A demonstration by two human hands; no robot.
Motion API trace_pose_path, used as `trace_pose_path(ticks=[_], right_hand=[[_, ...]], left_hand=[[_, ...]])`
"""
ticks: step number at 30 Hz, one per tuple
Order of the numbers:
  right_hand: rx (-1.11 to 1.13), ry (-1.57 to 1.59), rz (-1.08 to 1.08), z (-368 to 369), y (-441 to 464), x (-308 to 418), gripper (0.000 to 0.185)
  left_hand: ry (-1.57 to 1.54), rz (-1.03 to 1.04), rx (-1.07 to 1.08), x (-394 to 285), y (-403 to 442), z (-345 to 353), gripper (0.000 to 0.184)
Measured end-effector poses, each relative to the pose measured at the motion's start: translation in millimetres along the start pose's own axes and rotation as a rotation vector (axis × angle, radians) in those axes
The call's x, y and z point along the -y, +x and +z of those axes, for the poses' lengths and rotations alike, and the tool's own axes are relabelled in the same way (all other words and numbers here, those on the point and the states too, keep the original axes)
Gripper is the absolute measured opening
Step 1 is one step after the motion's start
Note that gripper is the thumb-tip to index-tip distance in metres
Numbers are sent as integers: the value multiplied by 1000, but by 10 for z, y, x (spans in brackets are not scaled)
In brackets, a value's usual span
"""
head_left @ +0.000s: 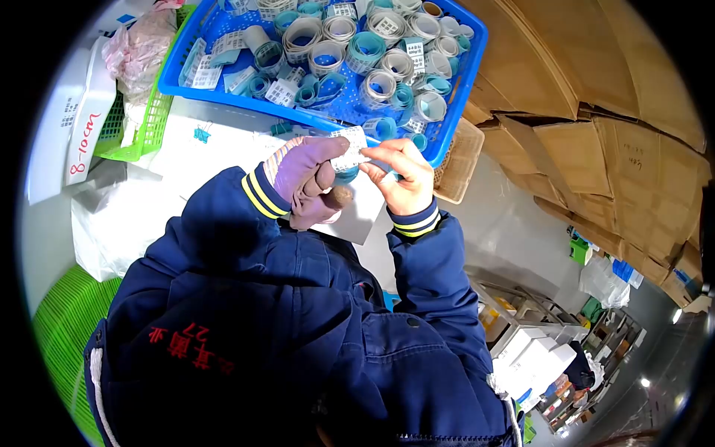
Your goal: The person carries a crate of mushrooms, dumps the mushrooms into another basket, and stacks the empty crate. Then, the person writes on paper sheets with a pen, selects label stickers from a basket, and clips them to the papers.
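My left hand [307, 179], in a dusty pink-purple glove, is closed on a small roll of printed labels [348, 151]. White printed labels face up, and a teal backing shows beneath. My right hand [404, 179] is bare and pinches the right edge of that label roll between thumb and fingertips. Whether a single label is lifted from its backing I cannot make out. Just beyond both hands stands a blue plastic basket [298, 114] full of white and teal label rolls [366, 51], some upright and some lying flat.
A white tabletop [201, 160] lies under the basket, with a teal binder clip [201, 133] on it. On the left are a green basket [153, 123] with crumpled plastic and a white box [82, 123] marked 8-10cm. Stacked cardboard [596, 149] and a tan basket [463, 160] border the right.
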State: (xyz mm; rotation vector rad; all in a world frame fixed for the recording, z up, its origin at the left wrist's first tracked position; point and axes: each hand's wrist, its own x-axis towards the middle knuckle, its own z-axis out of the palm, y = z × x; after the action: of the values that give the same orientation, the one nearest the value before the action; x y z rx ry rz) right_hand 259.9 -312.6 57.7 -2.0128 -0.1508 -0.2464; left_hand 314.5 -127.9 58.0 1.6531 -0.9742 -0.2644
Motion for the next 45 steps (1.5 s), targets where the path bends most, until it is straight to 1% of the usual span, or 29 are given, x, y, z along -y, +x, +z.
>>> trace_pose_path(ticks=[2, 4, 5, 6, 8, 10, 11, 12, 13, 15, 16, 17, 19, 20, 21, 23, 24, 29, 31, 33, 35, 36, 37, 39, 40, 41, 43, 44, 45], right_hand=[[-29, 11, 11, -106, -12, 9, 19], [-36, 30, 9, -221, -43, -12, 18], [-38, 47, 7, -271, -58, -28, 17], [-41, 80, 16, -292, -68, -44, 15], [-49, 144, 9, -340, -70, -66, 14], [-71, 254, 42, -431, -88, -46, 13], [-115, 259, 37, -494, -100, -69, 12], [-192, 324, 58, -540, -117, -119, 12], [-270, 390, 79, -582, -134, -162, 11], [-394, 442, 266, -681, -235, -261, 11], [-436, 450, 337, -727, -297, -322, 12], [-477, 459, 409, -769, -366, -369, 12], [-491, 460, 451, -836, -452, -404, 14], [-512, 450, 480, -857, -484, -423, 14], [-532, 440, 510, -880, -509, -434, 14], [-543, 449, 502, -929, -546, -453, 14], [-554, 475, 498, -947, -553, -464, 13], [-597, 484, 531, -1027, -615, -480, 12], [-610, 518, 538, -1019, -629, -473, 12], [-603, 507, 557, -1013, -642, -457, 13], [-594, 483, 547, -963, -655, -451, 13], [-590, 495, 545, -939, -658, -423, 13], [-590, 494, 546, -909, -661, -414, 13], [-586, 528, 533, -849, -669, -409, 14], [-586, 526, 534, -818, -664, -410, 14], [-596, 550, 552, -785, -651, -417, 14], [-604, 564, 571, -768, -595, -422, 14], [-606, 576, 570, -754, -515, -412, 21], [-607, 588, 569, -742, -430, -387, 28]], left_hand=[[15, -43, 25, -49, 97, 60, 59], [-33, -134, 31, -76, 196, 126, 23], [-30, -133, 35, -59, 234, 131, 23], [-318, -465, 34, -52, 285, 94, 17], [-627, -846, -107, -103, 370, 75, 18], [-774, -996, -260, -184, 530, -13, 26], [-793, -1051, -202, -178, 584, -127, 28], [-665, -1015, -250, -161, 685, -142, 31], [-390, -1048, -221, -186, 819, -153, 31], [-225, -727, -34, 80, 938, -122, 22], [499, -290, 338, 161, 1089, -168, 23], [847, -570, 649, 263, 1317, 0, 31], [940, -518, 784, 263, 1435, 127, 40], [979, -459, 811, 526, 1397, 181, 37], [1009, -420, 828, 416, 1487, 215, 30], [1036, -449, 883, 581, 1570, 322, 22], [1060, -415, 859, 570, 1594, 360, 18], [1217, -450, 1002, 388, 1625, 549, 12], [1038, -346, 974, 469, 1584, 432, 12], [1015, -348, 961, 446, 1599, 402, 12], [1141, -459, 1105, 326, 1703, 413, 12], [1108, -349, 1089, 322, 1711, 377, 13], [1095, -317, 1040, 386, 1701, 402, 15], [1084, -218, 1019, 538, 1709, 405, 16], [1067, -328, 1078, 585, 1747, 433, 18], [1097, -377, 1080, 622, 1754, 460, 23], [1087, -371, 1020, 539, 1754, 407, 29], [1074, -378, 989, 576, 1751, 303, 32], [1072, -414, 935, 387, 1791, 197, 34]])
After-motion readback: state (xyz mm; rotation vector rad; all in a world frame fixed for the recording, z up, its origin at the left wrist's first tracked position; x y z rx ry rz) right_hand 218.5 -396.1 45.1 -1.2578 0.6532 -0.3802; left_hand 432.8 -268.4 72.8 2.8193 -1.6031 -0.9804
